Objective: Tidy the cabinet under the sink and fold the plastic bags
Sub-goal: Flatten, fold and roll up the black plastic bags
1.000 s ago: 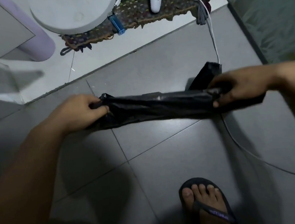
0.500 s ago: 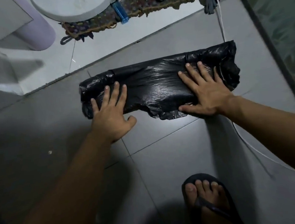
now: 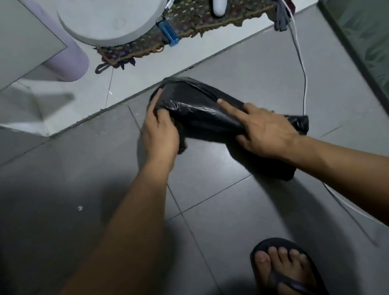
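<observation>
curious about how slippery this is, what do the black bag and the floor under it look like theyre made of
Black bag: looks like thin plastic film, glossy; it crinkles and shows bright streaks where the left hand lifts it.
Floor: apparently grey ceramic or stone tile, smooth with a dull sheen; grout lines and soft reflections show. The exact tile type cannot be told.

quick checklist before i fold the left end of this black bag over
1. Left hand grips the end of the black plastic bag: ok.
2. Right hand pins the bag, index finger straight along the crease: ok.
3. Bag flat on the grey floor tiles: not ok, the left part is lifted and bulging.
4. White cable clear of the bag: not ok, it meets the right end.
5. Air pressed out: cannot tell.
</observation>
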